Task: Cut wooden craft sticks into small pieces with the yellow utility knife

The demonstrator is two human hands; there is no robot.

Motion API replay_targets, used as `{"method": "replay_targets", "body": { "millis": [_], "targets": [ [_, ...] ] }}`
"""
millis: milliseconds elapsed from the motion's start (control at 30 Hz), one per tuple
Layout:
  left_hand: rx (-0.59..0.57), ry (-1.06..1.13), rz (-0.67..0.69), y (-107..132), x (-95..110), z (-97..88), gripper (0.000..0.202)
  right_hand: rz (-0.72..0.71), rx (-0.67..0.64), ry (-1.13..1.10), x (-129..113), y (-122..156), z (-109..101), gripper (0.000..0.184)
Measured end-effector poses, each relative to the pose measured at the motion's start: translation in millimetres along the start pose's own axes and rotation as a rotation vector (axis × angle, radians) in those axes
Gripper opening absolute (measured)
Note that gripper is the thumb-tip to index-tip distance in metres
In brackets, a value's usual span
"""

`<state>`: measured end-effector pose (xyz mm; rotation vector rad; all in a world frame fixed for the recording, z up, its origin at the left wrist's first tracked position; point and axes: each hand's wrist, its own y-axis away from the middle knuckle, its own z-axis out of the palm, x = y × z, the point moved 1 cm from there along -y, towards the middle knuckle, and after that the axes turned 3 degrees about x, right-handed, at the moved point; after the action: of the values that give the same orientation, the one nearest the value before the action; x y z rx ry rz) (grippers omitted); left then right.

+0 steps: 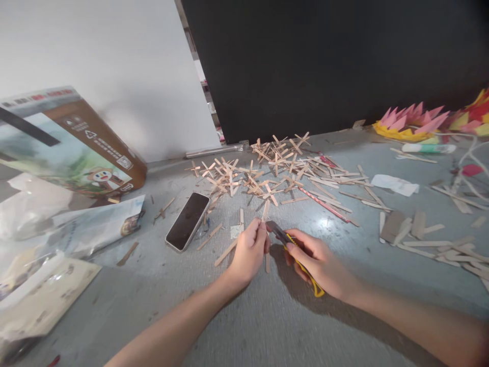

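Observation:
My left hand (250, 247) is closed around a wooden craft stick (266, 210), whose upper end sticks out above the fingers. My right hand (319, 260) grips a yellow and black utility knife (303, 267). The knife's front end points left and comes right up to my left fingertips; whether the blade touches the stick I cannot tell. Below my left hand a stick end (268, 262) shows, and another loose stick (225, 253) lies beside the wrist. Just behind the hands spreads a pile of crossed sticks (248, 176).
A phone (188, 221) lies to the left, near plastic bags (87, 224) and a printed box (103, 148). On the right are loose sticks (439, 243), a white paper scrap (395, 184), a glue tube (430, 148) and a pink and yellow paper crown (410, 125). A dark panel (324, 66) stands behind.

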<state>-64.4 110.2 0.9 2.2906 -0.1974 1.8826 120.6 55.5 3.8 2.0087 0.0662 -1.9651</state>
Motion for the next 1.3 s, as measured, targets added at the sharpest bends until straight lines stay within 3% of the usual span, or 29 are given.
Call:
{"method": "replay_targets", "body": {
  "millis": [1300],
  "targets": [
    [0.006, 0.01, -0.004, 1.5, 3.7, 1.1, 0.036, 0.006, 0.002, 0.003, -1.5, 0.1, 0.6, 0.031]
  ]
}}
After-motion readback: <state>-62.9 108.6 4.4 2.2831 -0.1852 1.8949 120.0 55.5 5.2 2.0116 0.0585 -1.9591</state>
